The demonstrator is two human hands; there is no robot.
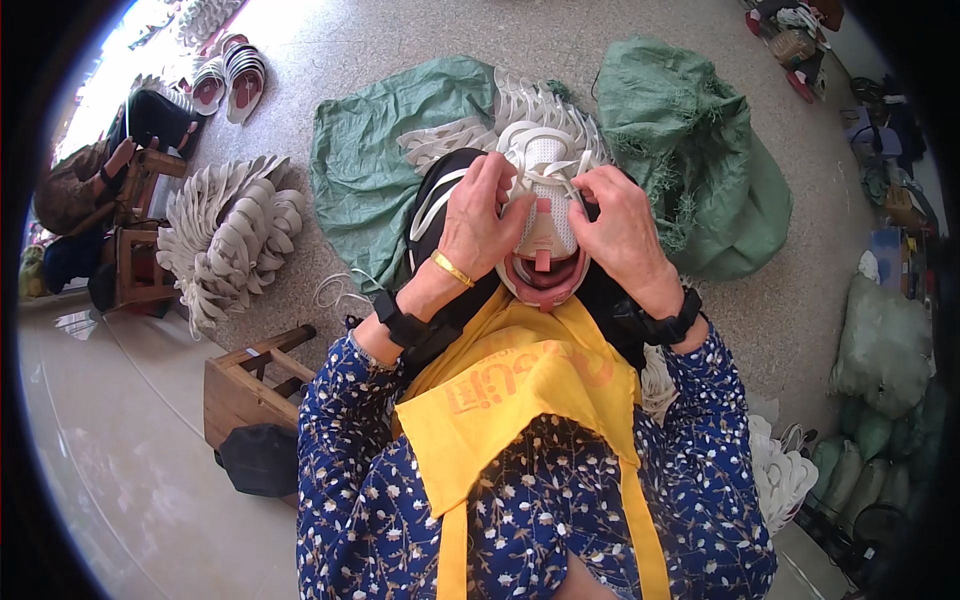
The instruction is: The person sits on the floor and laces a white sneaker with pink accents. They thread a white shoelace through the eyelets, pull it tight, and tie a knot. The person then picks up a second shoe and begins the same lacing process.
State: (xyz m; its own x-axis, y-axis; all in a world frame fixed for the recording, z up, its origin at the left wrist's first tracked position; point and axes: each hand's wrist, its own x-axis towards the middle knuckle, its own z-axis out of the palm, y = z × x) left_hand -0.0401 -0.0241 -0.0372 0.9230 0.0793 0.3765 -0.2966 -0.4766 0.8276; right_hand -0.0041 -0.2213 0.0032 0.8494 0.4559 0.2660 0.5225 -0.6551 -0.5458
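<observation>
A white shoe upper [545,215] with a pink lining and a pink tab on its tongue lies between my knees, its toe pointing away from me. White shoelace [545,160] crosses over the front of it. On the left side of the tongue, my left hand [478,220] has its thumb and fingers closed on the lace. My right hand [622,222] pinches the lace on the opposite side, fingers bent. Part of the lace is hidden behind my fingertips. More loose white laces [432,212] drape over my left knee.
Green woven sacks [360,150] [700,160] lie beyond my knees, with several white uppers [545,100] between them. Another pile of uppers [230,235] sits at left. A wooden stool [240,395] stands by my left side. Another person's hand [122,155] shows at far left.
</observation>
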